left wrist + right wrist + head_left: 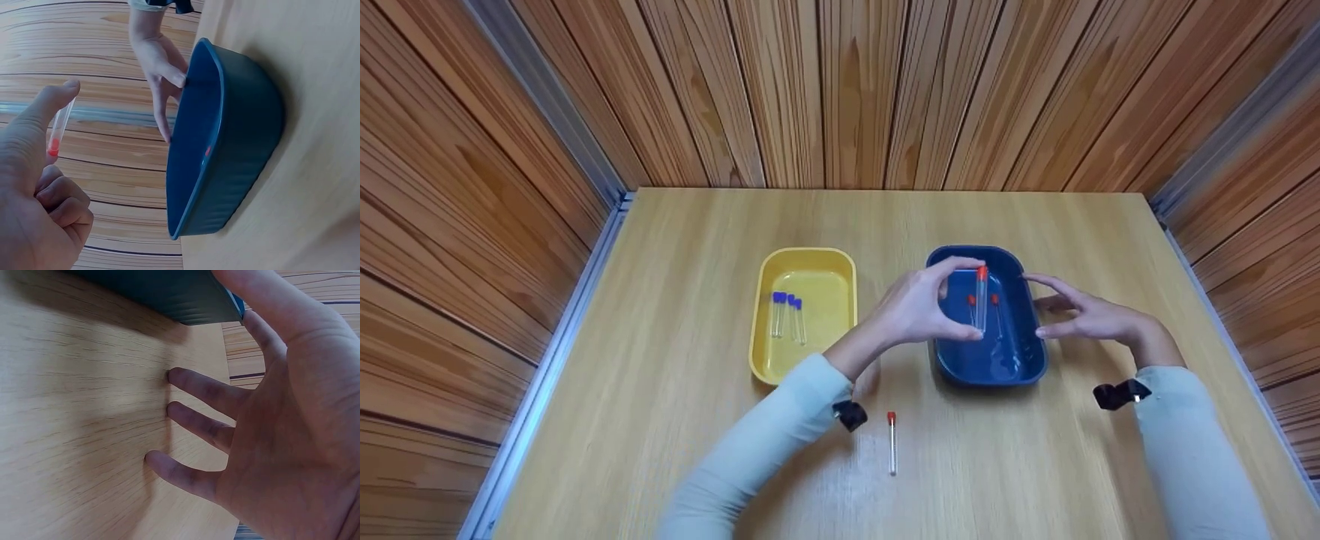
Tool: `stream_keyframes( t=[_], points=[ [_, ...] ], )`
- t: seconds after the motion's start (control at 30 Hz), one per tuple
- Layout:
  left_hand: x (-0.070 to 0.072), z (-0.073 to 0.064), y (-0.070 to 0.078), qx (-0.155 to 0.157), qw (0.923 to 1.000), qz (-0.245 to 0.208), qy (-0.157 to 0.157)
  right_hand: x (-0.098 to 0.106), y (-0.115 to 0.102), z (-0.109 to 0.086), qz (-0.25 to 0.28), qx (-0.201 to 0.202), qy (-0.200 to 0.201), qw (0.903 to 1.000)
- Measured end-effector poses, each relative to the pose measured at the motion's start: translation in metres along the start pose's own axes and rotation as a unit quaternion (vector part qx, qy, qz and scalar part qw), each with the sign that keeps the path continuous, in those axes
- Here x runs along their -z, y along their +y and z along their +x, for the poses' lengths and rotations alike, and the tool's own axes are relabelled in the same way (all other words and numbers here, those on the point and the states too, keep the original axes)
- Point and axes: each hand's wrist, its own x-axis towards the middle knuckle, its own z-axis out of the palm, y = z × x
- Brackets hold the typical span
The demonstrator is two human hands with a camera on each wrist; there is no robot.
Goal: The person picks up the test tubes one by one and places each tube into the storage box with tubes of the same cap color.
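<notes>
Above the blue tray (1024, 360), my left hand (919, 306) pinches a red-capped test tube (982, 300) end to end, thumb at the clear bottom and index finger at the cap. In the left wrist view that tube (61, 126) is partly hidden behind the thumb. Two more red-capped tubes (996, 304) lie inside the tray. My right hand (1091, 316) is at the tray's right side, thumb and index fingertips at the rim. Its other fingers (205, 391) stretch down to the tabletop in the right wrist view.
A yellow tray (765, 360) on the left holds several tubes with purple-blue caps (784, 298). Another red-capped tube (892, 442) lies on the wooden table (660, 412) near the front. Wood-plank walls (855, 90) stand around the table's back and sides.
</notes>
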Motion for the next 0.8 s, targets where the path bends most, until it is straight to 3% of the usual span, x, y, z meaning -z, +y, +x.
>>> stream_keyframes(
  t=[0.8],
  points=[
    [-0.030,0.048,-0.005,0.045,0.9988,0.010,0.018,-0.001,-0.001,0.001,0.001,-0.003,0.000,1.0000]
  ],
)
